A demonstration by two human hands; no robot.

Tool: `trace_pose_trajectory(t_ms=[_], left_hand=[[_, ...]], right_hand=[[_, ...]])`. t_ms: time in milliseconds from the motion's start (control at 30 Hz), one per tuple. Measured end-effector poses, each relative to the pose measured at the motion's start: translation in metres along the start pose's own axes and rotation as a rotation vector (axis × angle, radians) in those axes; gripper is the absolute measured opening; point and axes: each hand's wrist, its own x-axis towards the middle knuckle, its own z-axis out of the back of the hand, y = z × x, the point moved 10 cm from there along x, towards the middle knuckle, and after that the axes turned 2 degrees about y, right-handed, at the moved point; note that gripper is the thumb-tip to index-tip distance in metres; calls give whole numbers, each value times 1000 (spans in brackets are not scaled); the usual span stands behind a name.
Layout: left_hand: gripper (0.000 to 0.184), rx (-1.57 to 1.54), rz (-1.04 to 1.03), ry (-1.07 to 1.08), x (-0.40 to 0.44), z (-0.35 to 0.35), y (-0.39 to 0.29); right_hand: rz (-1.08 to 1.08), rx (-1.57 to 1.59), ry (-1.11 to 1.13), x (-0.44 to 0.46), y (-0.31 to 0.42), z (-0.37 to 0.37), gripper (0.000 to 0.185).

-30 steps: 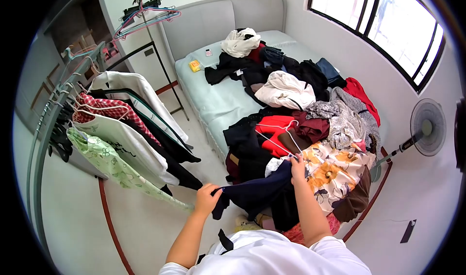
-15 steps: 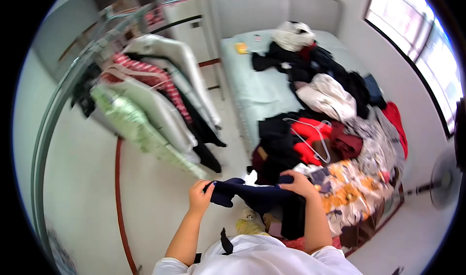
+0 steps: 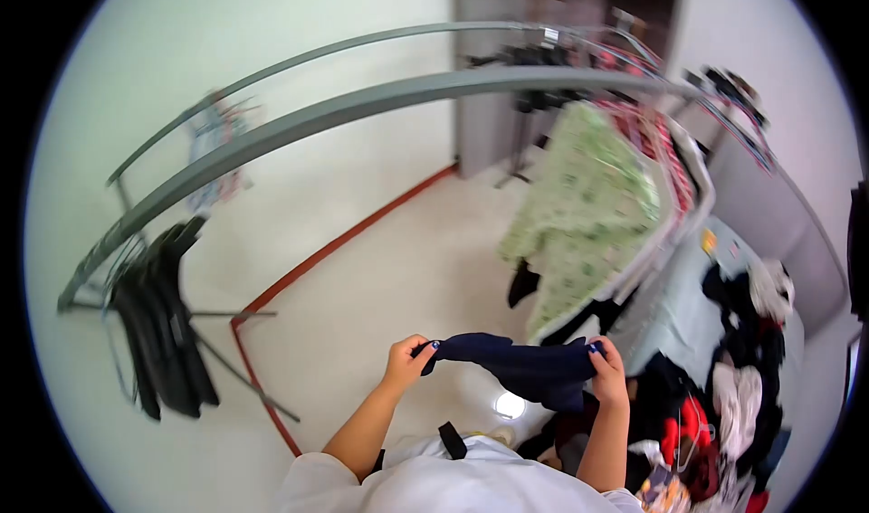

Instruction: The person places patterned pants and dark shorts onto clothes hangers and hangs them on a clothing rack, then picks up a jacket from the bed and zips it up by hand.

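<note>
A dark navy garment point(image 3: 520, 365) is stretched between my two hands, in front of my white shirt and over the pale floor. My left hand point(image 3: 409, 361) pinches its left end, fingers closed. At the other end, my right hand point(image 3: 608, 368) grips the cloth near its top edge. The garment sags a little in the middle and toward the right. Part of its right end is hidden by my fingers.
A grey metal rack point(image 3: 380, 95) arches across the view. Dark hangers point(image 3: 165, 327) hang at its left end, a green patterned garment point(image 3: 588, 201) and others at its right. The bed point(image 3: 674, 300) with heaped clothes point(image 3: 738, 386) lies at the right. Rack legs point(image 3: 244, 373) stand lower left.
My view has swung left, so the bed and heap now sit at the far right and the rack fills the top. The navy garment has come away from the heap, still held in both hands.
</note>
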Motion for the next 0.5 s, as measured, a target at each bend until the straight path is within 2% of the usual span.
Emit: trace_pose_trajectory(t_ms=[67,133,267,333,500], left_hand=[[16,-204,136,-56,-26,49,31],[16,-203,153,-175,-56,103,55],[13,-145,193,-360,-122,198,81],[8,31,142,-438,-153,239,85],[6,-60,223,-600,-233,305,112]], right_hand=[[-7,182,98,10,-2,-60,10],[-27,246,213,19,-11,-112,11],[-163,28,453,26,-48,-220,9],[-150,-61,586,20,-63,-275,9],[-259,-72,727,-3,-116,-389,8]])
